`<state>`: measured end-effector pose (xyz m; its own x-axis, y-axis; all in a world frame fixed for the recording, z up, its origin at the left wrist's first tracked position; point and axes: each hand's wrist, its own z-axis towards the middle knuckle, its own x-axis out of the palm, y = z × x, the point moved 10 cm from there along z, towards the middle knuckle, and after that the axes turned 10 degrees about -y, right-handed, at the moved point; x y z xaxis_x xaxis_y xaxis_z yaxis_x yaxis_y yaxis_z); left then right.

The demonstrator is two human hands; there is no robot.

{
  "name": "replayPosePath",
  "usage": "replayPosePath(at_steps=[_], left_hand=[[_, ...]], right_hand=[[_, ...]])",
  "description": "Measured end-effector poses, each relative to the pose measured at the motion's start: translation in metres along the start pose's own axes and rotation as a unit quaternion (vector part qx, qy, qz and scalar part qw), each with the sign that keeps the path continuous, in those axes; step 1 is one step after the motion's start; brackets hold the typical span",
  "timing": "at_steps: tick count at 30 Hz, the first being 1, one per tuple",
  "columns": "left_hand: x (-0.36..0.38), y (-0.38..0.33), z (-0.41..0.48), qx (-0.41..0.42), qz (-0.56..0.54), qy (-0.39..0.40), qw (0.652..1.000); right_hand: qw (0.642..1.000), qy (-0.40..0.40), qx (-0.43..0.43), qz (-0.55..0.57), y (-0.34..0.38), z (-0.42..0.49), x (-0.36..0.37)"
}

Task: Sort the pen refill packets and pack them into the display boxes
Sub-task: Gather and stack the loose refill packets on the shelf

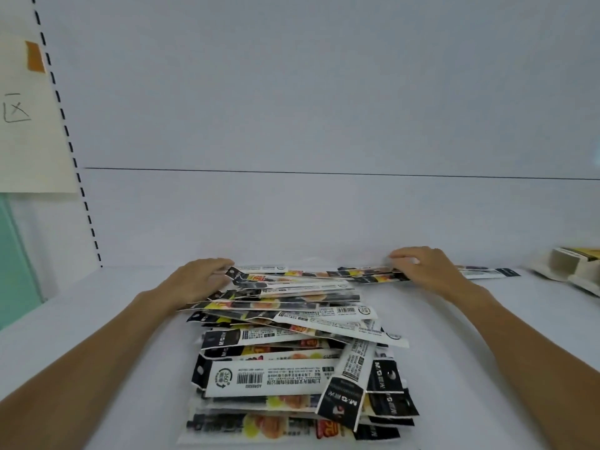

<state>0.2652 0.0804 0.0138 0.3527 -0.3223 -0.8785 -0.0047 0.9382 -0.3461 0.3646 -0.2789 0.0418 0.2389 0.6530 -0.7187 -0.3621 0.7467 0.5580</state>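
Observation:
A loose pile of several pen refill packets, long black, white and yellow sleeves, covers the middle of the white shelf. My left hand lies at the pile's far left, its fingers curved over the ends of the rear packets. My right hand is at the far right, its fingertips pinching the end of a rear packet against the back wall. One more packet sticks out to the right from under that hand. A white display box stands at the right edge, partly cut off.
The shelf's white back wall rises right behind the pile. On the left, a slotted upright carries a taped paper sign, with a green panel below it. Bare shelf lies on both sides of the pile.

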Motion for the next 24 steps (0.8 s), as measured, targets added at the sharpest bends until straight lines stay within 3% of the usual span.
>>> replayPosePath(at_steps=[3, 5, 7, 11, 14, 17, 20, 21, 24], left_hand=[[0.001, 0.001, 0.005, 0.007, 0.031, -0.005, 0.999], [-0.001, 0.002, 0.006, 0.003, 0.029, -0.02, 0.999], [-0.002, 0.001, 0.005, -0.007, 0.0, -0.037, 0.999], [-0.005, 0.004, -0.002, -0.083, -0.227, -0.052, 0.969], [-0.011, 0.009, -0.005, -0.119, -0.281, -0.084, 0.949], [-0.002, 0.009, -0.008, -0.144, -0.199, -0.059, 0.967], [0.013, 0.002, -0.014, -0.163, -0.169, -0.007, 0.972], [0.014, 0.002, -0.014, -0.173, -0.17, -0.002, 0.97], [0.015, 0.006, -0.012, -0.192, -0.193, 0.002, 0.962]], right_hand=[[0.986, 0.032, 0.029, -0.164, -0.031, -0.007, 0.002], [0.981, 0.048, 0.041, -0.182, -0.029, -0.01, 0.004], [0.979, 0.069, -0.009, -0.191, -0.006, -0.013, 0.016], [0.99, 0.092, -0.1, -0.029, 0.049, -0.023, 0.041], [0.995, 0.003, -0.102, -0.018, 0.048, -0.012, 0.021], [0.987, -0.066, -0.012, -0.149, 0.008, -0.002, -0.004], [0.966, 0.009, 0.162, -0.201, -0.044, -0.013, -0.002], [0.962, 0.035, 0.173, -0.209, -0.049, -0.016, 0.005], [0.977, 0.063, 0.089, -0.185, -0.016, -0.018, 0.026]])
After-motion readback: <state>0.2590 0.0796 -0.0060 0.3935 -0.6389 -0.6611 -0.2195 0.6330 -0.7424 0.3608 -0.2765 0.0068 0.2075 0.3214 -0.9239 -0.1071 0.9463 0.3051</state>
